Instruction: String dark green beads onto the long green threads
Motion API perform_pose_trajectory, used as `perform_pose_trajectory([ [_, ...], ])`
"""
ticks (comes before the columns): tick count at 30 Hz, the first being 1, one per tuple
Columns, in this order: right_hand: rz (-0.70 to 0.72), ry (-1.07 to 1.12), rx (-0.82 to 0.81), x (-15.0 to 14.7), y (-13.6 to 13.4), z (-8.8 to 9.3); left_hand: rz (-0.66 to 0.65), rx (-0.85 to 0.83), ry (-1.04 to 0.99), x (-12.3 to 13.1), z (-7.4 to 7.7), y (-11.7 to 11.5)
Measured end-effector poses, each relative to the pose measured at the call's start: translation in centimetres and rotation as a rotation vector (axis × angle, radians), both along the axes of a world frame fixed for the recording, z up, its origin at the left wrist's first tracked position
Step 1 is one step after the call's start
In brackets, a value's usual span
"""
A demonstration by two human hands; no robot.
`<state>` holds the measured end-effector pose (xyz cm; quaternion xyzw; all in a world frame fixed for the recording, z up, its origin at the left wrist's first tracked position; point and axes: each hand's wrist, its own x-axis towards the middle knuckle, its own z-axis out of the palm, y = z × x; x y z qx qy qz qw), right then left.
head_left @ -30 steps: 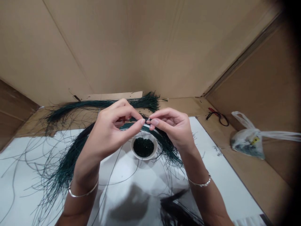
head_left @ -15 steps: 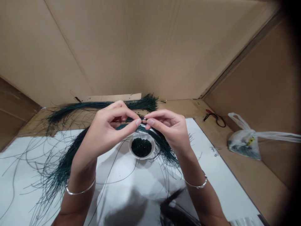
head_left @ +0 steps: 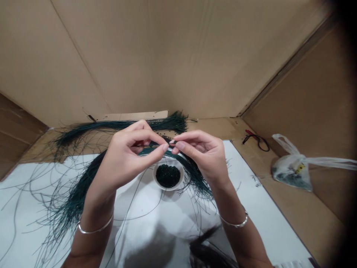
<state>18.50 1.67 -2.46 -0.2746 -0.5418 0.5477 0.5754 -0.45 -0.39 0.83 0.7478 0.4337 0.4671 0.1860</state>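
My left hand [head_left: 128,156] is raised above the table, thumb and forefinger pinched on a thin dark green wire [head_left: 152,146] that runs toward the right. My right hand [head_left: 203,152] meets it fingertip to fingertip and pinches a tiny dark bead [head_left: 172,142] at the wire's end. Directly below the fingertips stands a small white bowl [head_left: 180,181] filled with dark green beads [head_left: 167,175]. A curved bundle of green wires [head_left: 80,190] lies on the white sheet [head_left: 264,208] around the bowl. Both wrists wear thin silver bangles.
A second bundle of green wires [head_left: 119,124] lies at the back on the cardboard. Cardboard walls close in the back and right. A knotted plastic bag [head_left: 292,169] and a red-and-black cord [head_left: 255,138] sit at the right. Loose wires spread over the left.
Both hands stay pinched together above the bowl with only slight shifts; the fingertips have closed a little tighter on the wire and bead.
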Motion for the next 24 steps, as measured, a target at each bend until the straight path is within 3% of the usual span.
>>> perform_pose_trajectory([
  [12, -0.103, -0.040, 0.053, -0.40, -0.18, -0.35, 0.075, 0.064, 0.047, 0.01, -0.28, 0.03],
  [24, -0.169, -0.025, 0.141, -0.68, -0.24, -0.63, 0.009, 0.011, 0.003, 0.14, -0.62, 0.57],
])
